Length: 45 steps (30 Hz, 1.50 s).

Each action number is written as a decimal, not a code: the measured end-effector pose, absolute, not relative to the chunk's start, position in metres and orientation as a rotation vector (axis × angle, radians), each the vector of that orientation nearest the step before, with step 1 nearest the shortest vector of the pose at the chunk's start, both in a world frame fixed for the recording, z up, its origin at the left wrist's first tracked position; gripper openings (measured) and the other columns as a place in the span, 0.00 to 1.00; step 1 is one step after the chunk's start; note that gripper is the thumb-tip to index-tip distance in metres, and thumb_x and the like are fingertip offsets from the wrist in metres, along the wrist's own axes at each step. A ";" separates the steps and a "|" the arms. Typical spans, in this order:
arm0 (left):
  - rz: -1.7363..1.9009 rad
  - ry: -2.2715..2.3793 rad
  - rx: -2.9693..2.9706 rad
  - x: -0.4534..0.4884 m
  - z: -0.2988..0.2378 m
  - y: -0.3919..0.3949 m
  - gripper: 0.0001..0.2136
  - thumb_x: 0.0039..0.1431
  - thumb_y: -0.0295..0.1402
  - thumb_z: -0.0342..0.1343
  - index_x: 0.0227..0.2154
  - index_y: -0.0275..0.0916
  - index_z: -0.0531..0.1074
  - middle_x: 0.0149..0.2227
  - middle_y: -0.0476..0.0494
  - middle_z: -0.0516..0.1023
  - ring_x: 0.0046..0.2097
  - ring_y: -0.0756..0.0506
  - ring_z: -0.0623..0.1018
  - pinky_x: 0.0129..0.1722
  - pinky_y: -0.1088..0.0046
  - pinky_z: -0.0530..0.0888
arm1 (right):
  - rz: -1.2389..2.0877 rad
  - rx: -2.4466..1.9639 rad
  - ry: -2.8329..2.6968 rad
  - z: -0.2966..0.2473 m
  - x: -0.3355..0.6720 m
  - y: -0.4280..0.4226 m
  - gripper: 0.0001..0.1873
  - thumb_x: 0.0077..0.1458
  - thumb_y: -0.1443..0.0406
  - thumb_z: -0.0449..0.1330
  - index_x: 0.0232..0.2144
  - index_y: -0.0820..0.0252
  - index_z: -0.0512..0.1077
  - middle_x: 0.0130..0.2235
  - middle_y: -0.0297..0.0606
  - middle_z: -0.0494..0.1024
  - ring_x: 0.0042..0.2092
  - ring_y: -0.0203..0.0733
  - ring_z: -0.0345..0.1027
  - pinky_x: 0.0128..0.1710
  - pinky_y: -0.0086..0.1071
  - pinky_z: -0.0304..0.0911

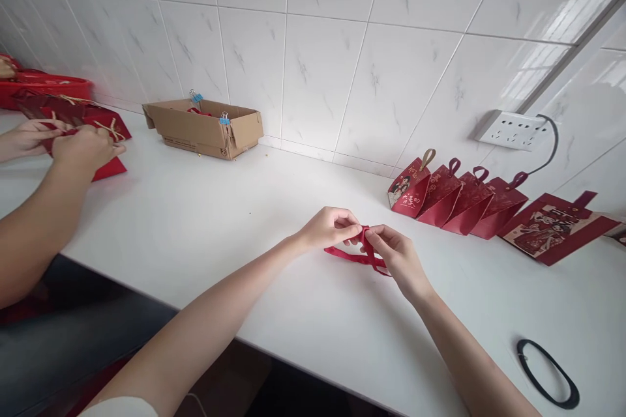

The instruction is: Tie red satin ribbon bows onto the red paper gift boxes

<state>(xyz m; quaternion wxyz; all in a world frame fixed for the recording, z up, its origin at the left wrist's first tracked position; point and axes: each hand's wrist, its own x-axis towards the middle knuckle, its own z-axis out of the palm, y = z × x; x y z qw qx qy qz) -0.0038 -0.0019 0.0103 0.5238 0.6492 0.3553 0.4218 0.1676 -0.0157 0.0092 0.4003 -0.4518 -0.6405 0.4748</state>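
A red ribbon (356, 255) lies on the white table (254, 208) in the middle of the head view, and one end of it is lifted between my hands. My left hand (328, 228) pinches that end from the left. My right hand (397, 253) pinches it from the right, fingers curled. Both hands rest just above the tabletop, close together.
A row of folded red gift boxes (454, 194) leans along the wall to the right, with a flat unfolded one (557, 228) beside them. A black band (548, 373) lies near the front right. An open cardboard box (203, 127) sits at the back. Another person's hands (81, 146) handle red boxes at left.
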 end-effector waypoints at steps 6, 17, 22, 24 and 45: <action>0.930 0.787 1.513 -0.003 0.009 -0.001 0.14 0.48 0.40 0.60 0.29 0.31 0.71 0.27 0.44 0.75 0.30 0.51 0.75 0.33 0.70 0.73 | 1.190 -1.212 -1.611 0.010 0.170 -0.017 0.21 0.47 0.48 0.59 0.31 0.61 0.71 0.28 0.38 0.76 0.24 0.34 0.65 0.17 0.24 0.55; 0.962 0.821 1.548 -0.004 0.009 -0.002 0.05 0.51 0.29 0.57 0.26 0.32 0.70 0.24 0.48 0.74 0.27 0.52 0.75 0.30 0.73 0.74 | 1.119 -1.153 -1.669 0.012 0.168 -0.019 0.21 0.49 0.48 0.57 0.31 0.60 0.72 0.29 0.40 0.77 0.30 0.41 0.71 0.28 0.31 0.65; 0.992 0.806 1.603 -0.004 0.008 -0.004 0.05 0.49 0.29 0.59 0.26 0.33 0.71 0.26 0.47 0.75 0.29 0.52 0.76 0.31 0.75 0.72 | 1.069 -1.129 -1.671 0.010 0.167 -0.020 0.20 0.48 0.49 0.58 0.26 0.60 0.71 0.26 0.38 0.75 0.26 0.37 0.67 0.23 0.28 0.62; 0.994 0.794 1.606 -0.004 0.008 -0.004 0.07 0.49 0.33 0.59 0.27 0.32 0.72 0.27 0.46 0.75 0.29 0.51 0.76 0.31 0.75 0.72 | 1.056 -1.121 -1.667 0.009 0.167 -0.020 0.19 0.49 0.49 0.58 0.26 0.60 0.70 0.25 0.36 0.74 0.23 0.35 0.64 0.19 0.27 0.57; 0.946 0.820 1.664 -0.005 0.012 -0.006 0.08 0.51 0.34 0.57 0.24 0.33 0.70 0.17 0.50 0.70 0.20 0.52 0.73 0.21 0.78 0.68 | 1.057 -1.136 -1.675 0.013 0.167 -0.023 0.23 0.50 0.47 0.55 0.27 0.62 0.71 0.23 0.38 0.72 0.19 0.32 0.58 0.15 0.26 0.53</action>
